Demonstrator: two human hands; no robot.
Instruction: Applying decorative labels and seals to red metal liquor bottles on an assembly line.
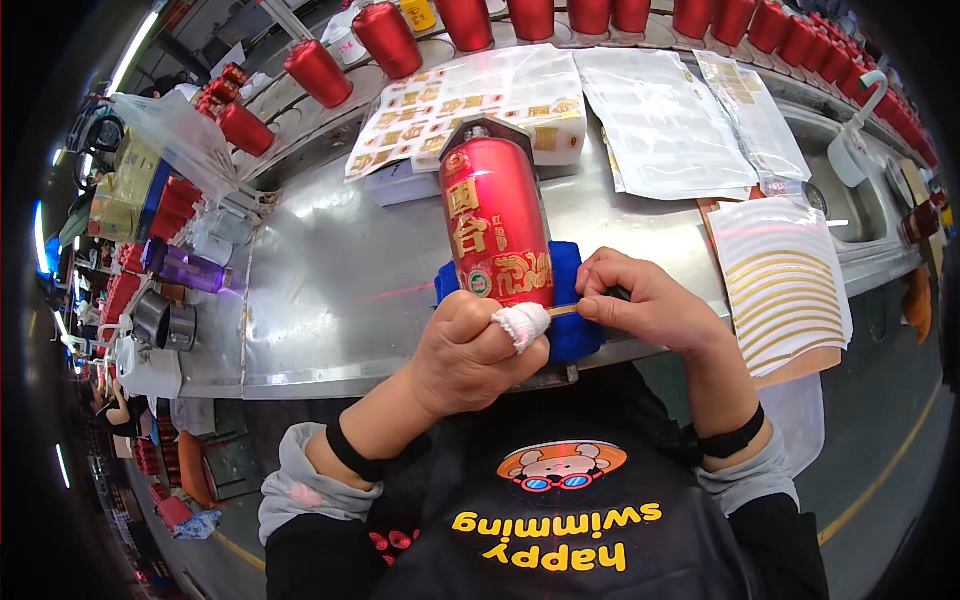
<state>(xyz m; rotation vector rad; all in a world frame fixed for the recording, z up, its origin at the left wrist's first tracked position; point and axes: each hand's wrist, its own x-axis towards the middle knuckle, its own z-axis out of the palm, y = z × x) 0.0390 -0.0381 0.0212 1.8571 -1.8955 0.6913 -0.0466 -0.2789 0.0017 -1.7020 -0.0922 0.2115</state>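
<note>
A red bottle [497, 215] with gold decoration lies on a blue cloth [575, 335], its base toward me and its neck in a dark angular holder [517, 138]. My left hand [465, 350] is closed against the bottle's base; white cloth [523, 325] wraps one of its fingers, and the other fingertips are hidden. From beside that wrapped finger a narrow gold strip [566, 311] runs right along the base. Its free end is pinched between thumb and forefinger of my right hand [640, 300].
Right of me lies a white sheet of curved gold strips [785, 290]. Beyond the bottle are sheets of gold labels [470, 105] and pale backing sheets [665, 125]. Red bottles [388, 40] line a conveyor at the back. A sink [860, 195] is far right, a purple bottle [185, 266] left.
</note>
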